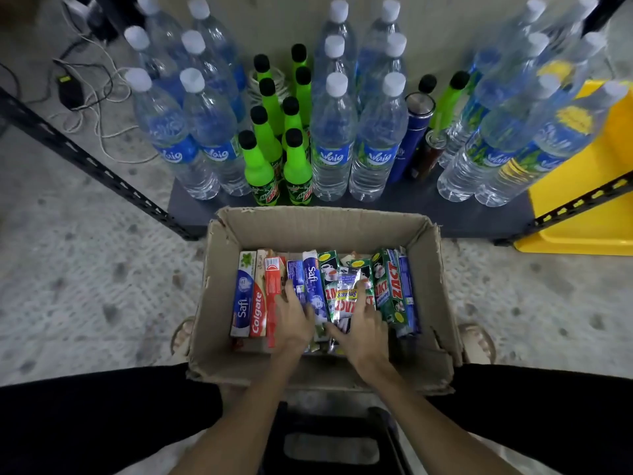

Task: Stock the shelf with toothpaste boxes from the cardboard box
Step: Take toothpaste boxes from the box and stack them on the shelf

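- The cardboard box [318,231] sits on the floor at six o'clock of the shelf [445,214], full of toothpaste boxes [342,296].
- Left hand [295,317] lies on the blue and red packs, fingers spread (gripping nothing I can see).
- Right hand [363,329] rests spread on the green Zact packs.
- Water bottles [334,138] stand at twelve o'clock.

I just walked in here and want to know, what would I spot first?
Probably the bright green soda bottles standing among tall water bottles on the low shelf. Right below, both hands, left hand and right hand, reach into a cardboard box packed with toothpaste boxes.
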Demonstrator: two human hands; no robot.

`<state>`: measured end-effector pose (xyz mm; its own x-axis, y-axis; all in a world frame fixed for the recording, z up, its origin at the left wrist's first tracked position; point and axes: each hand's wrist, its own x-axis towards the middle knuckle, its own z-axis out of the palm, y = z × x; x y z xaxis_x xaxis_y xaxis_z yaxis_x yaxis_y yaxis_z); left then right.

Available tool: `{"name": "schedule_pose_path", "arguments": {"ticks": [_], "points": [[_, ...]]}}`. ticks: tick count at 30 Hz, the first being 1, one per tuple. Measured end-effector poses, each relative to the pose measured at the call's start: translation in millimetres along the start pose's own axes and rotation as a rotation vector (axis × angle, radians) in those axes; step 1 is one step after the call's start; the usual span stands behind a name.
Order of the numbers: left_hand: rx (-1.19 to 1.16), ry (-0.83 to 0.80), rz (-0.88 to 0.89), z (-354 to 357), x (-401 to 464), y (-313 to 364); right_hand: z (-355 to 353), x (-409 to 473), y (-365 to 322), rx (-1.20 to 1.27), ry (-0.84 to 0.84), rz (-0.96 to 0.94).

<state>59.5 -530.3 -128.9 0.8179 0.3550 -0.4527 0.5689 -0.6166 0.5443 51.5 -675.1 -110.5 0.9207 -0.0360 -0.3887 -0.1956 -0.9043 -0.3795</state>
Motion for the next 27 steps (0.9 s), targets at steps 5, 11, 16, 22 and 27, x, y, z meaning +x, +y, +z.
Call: {"name": "schedule_pose_path", "arguments": {"ticks": [5,11,16,22,27], "points": [[-0.074,0.11,-0.091,23.8,1.7,4.6,5.5,0.2,-7.7,0.049,0.029,-0.015],[-0.207,0.162,-0.065,30.1,-1.0,-2.8,-10.8,3.1,7.9,0.209,0.042,-0.072],[-0.296,0.115,-0.063,31.1,5.8,-18.5,-27.3,2.7,24.4,0.346,0.061,-0.069],[-0.071,-0.031,0.069,12.5,10.0,-13.6,-28.0,4.8,35.1,0.361,0.065,-0.112],[-0.041,-0.061,0.045,9.8,8.5,-14.8,-26.1,4.4,35.8,0.388,0.066,-0.111]]}}
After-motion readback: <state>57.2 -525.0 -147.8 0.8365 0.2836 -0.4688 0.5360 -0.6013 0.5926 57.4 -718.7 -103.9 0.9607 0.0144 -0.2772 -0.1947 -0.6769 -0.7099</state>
